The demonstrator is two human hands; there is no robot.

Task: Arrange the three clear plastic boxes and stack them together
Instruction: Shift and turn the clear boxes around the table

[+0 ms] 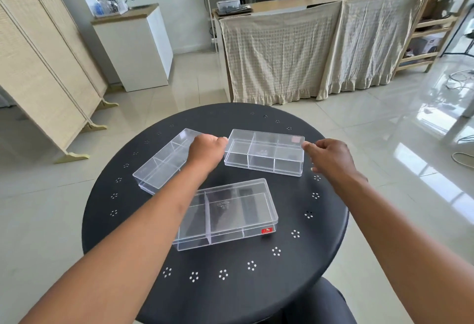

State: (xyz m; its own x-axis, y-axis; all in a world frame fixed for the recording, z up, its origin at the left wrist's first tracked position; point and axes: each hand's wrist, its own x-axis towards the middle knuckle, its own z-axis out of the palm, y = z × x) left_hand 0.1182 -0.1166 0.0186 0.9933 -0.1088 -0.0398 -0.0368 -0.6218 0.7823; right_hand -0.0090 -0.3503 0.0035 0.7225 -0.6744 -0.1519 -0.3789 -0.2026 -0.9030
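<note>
Three clear plastic compartment boxes lie apart on a round black table (256, 285). The far right box (265, 151) has my hands at both short ends. My left hand (206, 150) touches its left end with fingers curled. My right hand (329, 155) touches the right end with thumb and fingertips. The far left box (164, 162) lies at an angle, partly hidden behind my left wrist. The near box (230, 213), with a red sticker, lies under my left forearm.
The table rim has punched hole patterns. Beyond it stand a cloth-draped counter (307, 49), a white cabinet (136, 46), a folding screen (38, 67) at the left and wooden shelves (436, 28) at the right. A person stands behind the counter.
</note>
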